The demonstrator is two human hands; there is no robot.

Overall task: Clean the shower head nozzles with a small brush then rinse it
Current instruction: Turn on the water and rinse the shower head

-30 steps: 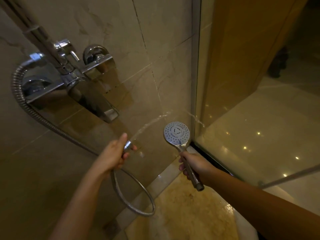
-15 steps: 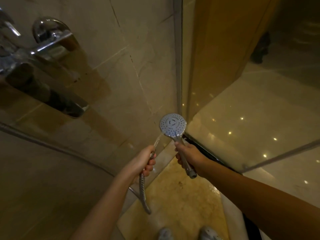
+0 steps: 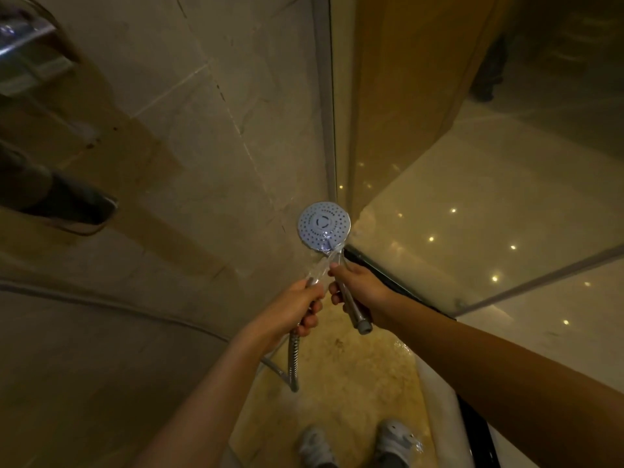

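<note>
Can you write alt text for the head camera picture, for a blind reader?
The right-hand grip holds a detached shower head by its handle, nozzles facing the camera, while the left-hand grip aims water from the metal hose end at it. Around them are a tiled wall and a glass panel.

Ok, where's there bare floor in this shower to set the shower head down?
The yellowish shower floor is bare between the hose, the white curb and your shoes; it looks wet. It is crowded in the corner where the tiled wall meets the glass panel, under the left hand, right hand and shower head.
</note>
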